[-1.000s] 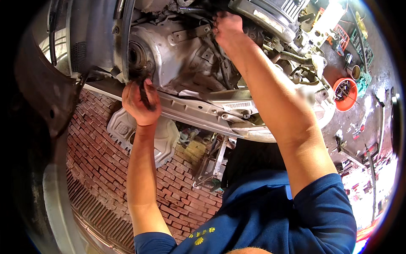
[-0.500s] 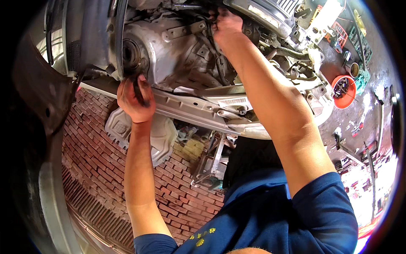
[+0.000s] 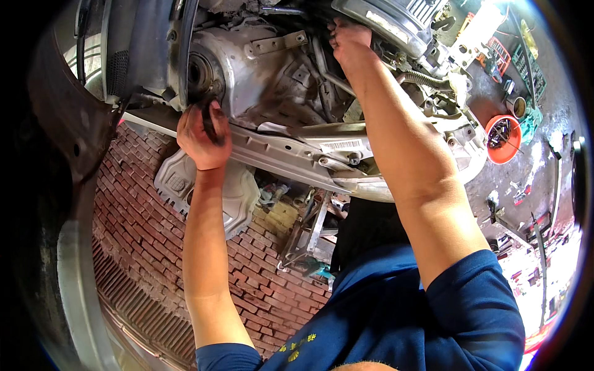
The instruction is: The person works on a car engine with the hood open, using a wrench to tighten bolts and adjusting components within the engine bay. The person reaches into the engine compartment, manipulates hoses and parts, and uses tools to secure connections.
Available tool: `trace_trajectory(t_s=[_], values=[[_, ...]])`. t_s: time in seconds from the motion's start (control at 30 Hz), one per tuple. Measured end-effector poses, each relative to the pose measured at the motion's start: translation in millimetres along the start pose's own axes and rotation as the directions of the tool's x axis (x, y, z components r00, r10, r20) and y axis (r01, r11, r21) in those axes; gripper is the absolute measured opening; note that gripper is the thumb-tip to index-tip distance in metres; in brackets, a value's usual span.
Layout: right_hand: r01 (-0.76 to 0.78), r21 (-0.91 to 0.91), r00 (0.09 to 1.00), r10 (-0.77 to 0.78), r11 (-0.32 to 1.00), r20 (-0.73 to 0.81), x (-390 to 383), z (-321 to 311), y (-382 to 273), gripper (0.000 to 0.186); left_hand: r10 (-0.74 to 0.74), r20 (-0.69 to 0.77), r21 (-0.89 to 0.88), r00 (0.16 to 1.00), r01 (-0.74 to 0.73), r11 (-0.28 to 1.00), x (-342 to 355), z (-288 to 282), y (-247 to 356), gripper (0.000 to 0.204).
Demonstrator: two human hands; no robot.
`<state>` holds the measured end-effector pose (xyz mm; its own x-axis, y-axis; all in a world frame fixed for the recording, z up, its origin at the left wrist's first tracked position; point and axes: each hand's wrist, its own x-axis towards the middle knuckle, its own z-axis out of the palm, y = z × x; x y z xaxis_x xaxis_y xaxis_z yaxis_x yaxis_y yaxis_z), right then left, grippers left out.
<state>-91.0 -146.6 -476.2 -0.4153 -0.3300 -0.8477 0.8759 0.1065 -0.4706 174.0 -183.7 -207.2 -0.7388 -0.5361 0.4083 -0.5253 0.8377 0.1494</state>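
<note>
My left hand (image 3: 205, 135) is curled at the fender edge, just below the round strut mount (image 3: 199, 74) of the grey strut tower (image 3: 238, 71). A dark strip runs along its fingers; whether it is grease, shadow or a held piece I cannot tell. My right hand (image 3: 351, 38) reaches deep into the engine bay, beside the black engine cover (image 3: 396, 28). Its fingers are bent, and what they grip is hidden in the dark. Below that hand a bent grey metal pipe (image 3: 326, 69) runs down toward the inner fender.
On the right stands an orange bowl (image 3: 503, 139) of small metal parts, near a green tool case (image 3: 529, 71). A corrugated hose (image 3: 427, 79) crosses the engine bay. Beneath my left forearm, a pale molded cover (image 3: 232, 198) lies on the brick floor (image 3: 139, 204).
My right hand has shifted slightly right and down, and the bent grey pipe now shows below it. My left hand has moved slightly right relative to the view, staying by the strut mount.
</note>
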Motion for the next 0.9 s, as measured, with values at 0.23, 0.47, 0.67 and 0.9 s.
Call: trace_trajectory(t_s=[0.23,0.47,0.67,0.9], values=[[-0.067,0.151,0.997,0.060,0.986,0.050,-89,42,-23,0.017,-0.138,0.138,0.066,0.981,0.130,0.989,-14,-17,-6,0.020],[-0.120,0.264,0.993,0.112,0.957,0.047,-111,58,-34,0.013,-0.186,0.209,0.075,0.960,0.174,0.982,-7,-16,-3,0.029],[-0.004,0.252,0.997,-0.014,0.968,0.070,-120,61,-27,0.017,-0.231,0.251,0.104,0.940,0.211,0.972,-6,-15,-3,0.029],[-0.136,0.490,0.991,0.113,0.861,0.076,-81,35,-17,0.020,-0.234,0.253,0.192,0.939,0.188,0.963,-3,-18,1,0.032]])
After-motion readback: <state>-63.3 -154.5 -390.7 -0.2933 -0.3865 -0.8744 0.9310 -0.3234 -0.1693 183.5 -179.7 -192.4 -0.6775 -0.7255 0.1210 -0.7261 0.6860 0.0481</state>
